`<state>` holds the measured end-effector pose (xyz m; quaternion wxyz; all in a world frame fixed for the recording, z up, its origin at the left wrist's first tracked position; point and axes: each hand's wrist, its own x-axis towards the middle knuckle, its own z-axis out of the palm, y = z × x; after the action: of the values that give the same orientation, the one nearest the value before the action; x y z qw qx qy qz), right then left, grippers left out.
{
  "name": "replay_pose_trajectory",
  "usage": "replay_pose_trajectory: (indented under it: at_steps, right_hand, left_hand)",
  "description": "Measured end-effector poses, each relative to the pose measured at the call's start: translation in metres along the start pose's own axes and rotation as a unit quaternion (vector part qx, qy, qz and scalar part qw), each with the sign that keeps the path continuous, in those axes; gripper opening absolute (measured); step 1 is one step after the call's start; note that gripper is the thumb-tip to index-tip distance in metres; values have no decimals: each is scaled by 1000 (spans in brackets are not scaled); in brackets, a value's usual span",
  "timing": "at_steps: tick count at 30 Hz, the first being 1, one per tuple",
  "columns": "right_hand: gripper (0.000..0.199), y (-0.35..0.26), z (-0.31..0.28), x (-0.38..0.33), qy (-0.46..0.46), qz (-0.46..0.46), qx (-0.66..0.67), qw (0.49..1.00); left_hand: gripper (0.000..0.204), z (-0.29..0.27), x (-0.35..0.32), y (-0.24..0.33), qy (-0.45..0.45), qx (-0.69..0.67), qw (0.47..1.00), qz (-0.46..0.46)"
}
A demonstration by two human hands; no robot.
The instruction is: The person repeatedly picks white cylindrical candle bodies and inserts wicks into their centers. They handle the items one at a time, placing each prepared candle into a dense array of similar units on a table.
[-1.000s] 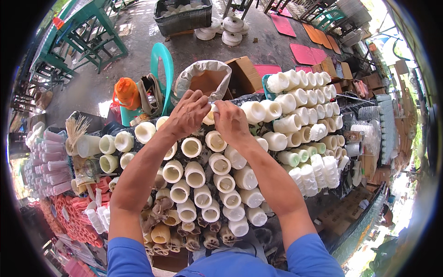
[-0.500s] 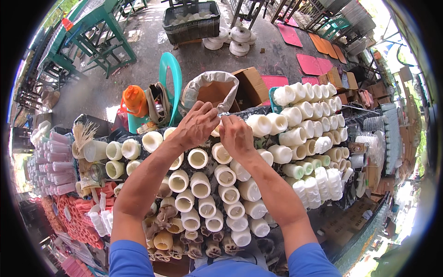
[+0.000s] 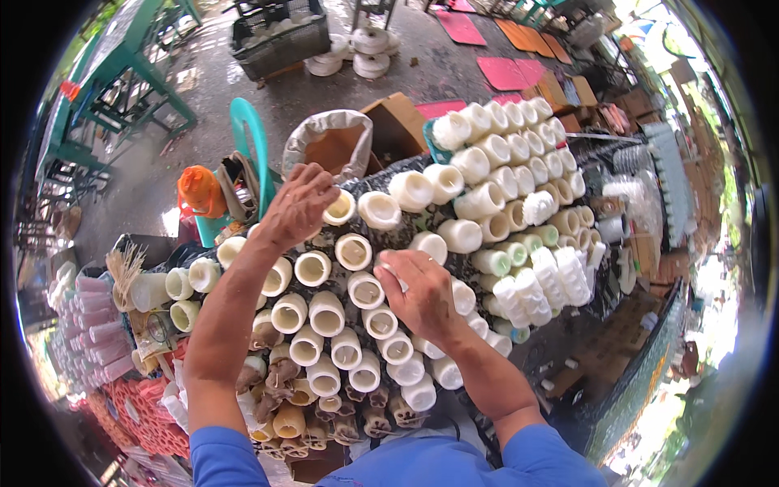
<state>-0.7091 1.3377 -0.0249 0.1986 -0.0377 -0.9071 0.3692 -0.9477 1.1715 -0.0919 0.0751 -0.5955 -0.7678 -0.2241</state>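
Rows of cream, wax-like hollow cylinders cover the dark tabletop in front of me, open ends facing up; several have a thin pale strand inside. My left hand hovers over the far rows, beside a cylinder, its fingers loosely bent and apart with nothing visible in them. My right hand is lower and to the right, above the middle rows next to another cylinder. Its thumb and fingers are drawn together around a small whitish bit that I cannot make out.
Beyond the table stand an open whitish sack, a cardboard box and a green chair with an orange bag. More cylinders fill the right side. Pinkish tubes and brownish moulded pieces lie left and near.
My hands, together at the far row before, have come apart. The right one has moved nearer to me; the left one has moved left. The whole view has shifted and tilted.
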Motion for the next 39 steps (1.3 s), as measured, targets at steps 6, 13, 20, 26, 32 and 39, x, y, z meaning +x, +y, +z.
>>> replay_pose_trajectory:
  at_steps: [6, 13, 20, 26, 32, 39]
  right_hand:
    - [16, -14, -102, -80, 9, 59, 29, 998]
    - [20, 161, -312, -139, 307, 284, -225, 880]
    - [39, 357, -395, -183, 99, 455, -403, 787]
    - [47, 385, -391, -188, -70, 555, -341, 755]
    - [53, 394, -390, -212, -66, 575, -359, 732]
    - [57, 375, -376, -202, 26, 571, -346, 745]
  left_hand:
    - [16, 3, 11, 1, -22, -15, 1000, 9]
    - [13, 5, 15, 7, -16, -10, 1000, 11]
    - [13, 10, 13, 9, -15, -4, 1000, -17]
    - [13, 7, 13, 14, -34, 0, 998, -46]
    - [11, 6, 14, 17, -42, 6, 998, -45]
    - [9, 4, 15, 21, -43, 9, 998, -45]
